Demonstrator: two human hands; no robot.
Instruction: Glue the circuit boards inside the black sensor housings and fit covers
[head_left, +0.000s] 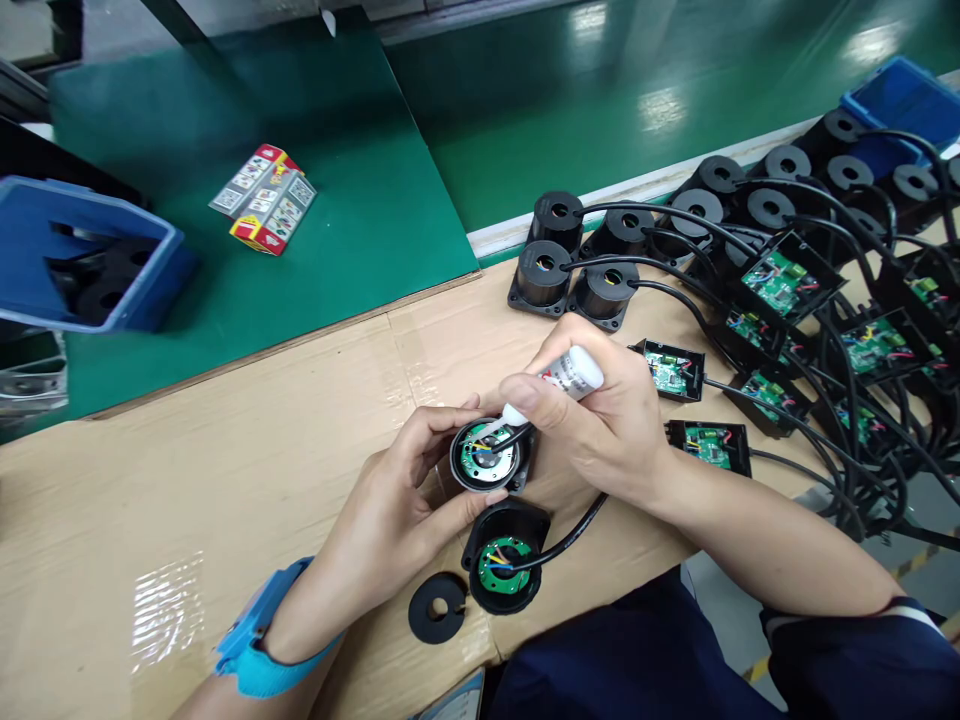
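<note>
My left hand [397,500] is closed around a round black housing [486,455] with a green circuit ring and coloured wires inside, held above the cardboard-covered bench [187,480]. My right hand [600,420] grips a small white glue tube [570,375] and its nozzle tip touches the inside of that housing. A second open housing [504,562] with a green board lies just below, its black cable running right. A loose black ring lid [438,606] lies beside it. A blue wrist strap [259,640] circles my left wrist.
Several black coil units [559,250] with cables and open green-board boxes [780,280] crowd the right side. A blue bin [82,255] with black parts stands at far left on the green mat [337,200]. A small printed carton [264,198] lies on the mat.
</note>
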